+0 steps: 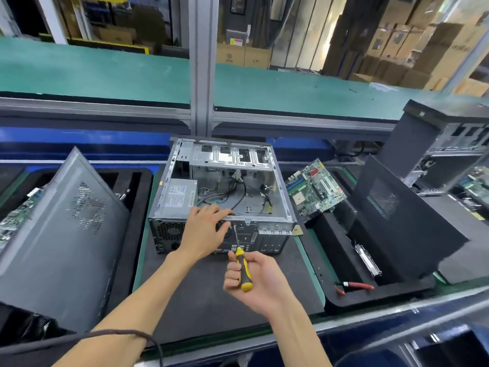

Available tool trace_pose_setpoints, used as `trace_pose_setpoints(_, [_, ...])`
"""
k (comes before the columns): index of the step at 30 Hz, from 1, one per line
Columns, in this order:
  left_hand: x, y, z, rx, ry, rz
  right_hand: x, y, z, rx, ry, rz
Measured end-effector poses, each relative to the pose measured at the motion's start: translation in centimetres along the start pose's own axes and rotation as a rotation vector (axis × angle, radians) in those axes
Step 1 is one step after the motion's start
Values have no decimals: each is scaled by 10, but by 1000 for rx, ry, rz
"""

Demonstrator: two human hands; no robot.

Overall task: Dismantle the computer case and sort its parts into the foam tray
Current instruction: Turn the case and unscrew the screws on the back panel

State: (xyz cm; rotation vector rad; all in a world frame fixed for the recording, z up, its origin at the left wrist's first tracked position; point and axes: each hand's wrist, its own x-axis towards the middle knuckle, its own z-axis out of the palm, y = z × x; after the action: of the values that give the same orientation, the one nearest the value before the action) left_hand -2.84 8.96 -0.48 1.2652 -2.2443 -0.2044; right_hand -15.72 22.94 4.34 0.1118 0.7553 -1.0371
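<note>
An open computer case [275, 207] lies on its side on a black mat, with a silver power supply [180, 194] and loose cables inside. My left hand [205, 229] rests over the case's near rear edge, fingers curled over the rim by the fan. A yellow and black screwdriver [243, 271] is gripped by my right hand [254, 284], its tip against the rear panel just right of my left hand. To the right, the black foam tray [370, 292] holds a green motherboard [315, 192], a dark side panel [397, 221] and a drive [367, 260].
Red-handled cutters [354, 286] lie on the right tray's near edge. Another foam tray on the left holds a grey side panel [66, 234] and a circuit board [13, 221]. A second case [444, 144] stands at far right. A green conveyor belt [105, 72] runs behind.
</note>
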Motion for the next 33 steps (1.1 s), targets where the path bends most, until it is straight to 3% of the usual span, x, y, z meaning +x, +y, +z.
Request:
trace_pose_setpoints(7, [0,1,0,5,-11,-16,10,10,-2,-46,68,-51])
trace_pose_setpoints(12, [-1,2,-3,-16,-8,-10,10,9,-4,-75,17,14])
trace_pose_setpoints(15, [-1,3,-4,-23,-14,-7,12,16,-5,-155,16,-42])
trace_pose_setpoints(19, [-1,2,-4,-17,-15,-4,18,19,-4,-343,135,-183])
trace_pose_setpoints(26, [-1,0,-1,-19,0,-3,12,8,-11,-210,71,-77])
trace_pose_setpoints(33, [-2,1,-2,-20,7,-1,16,10,-14,-325,130,-169])
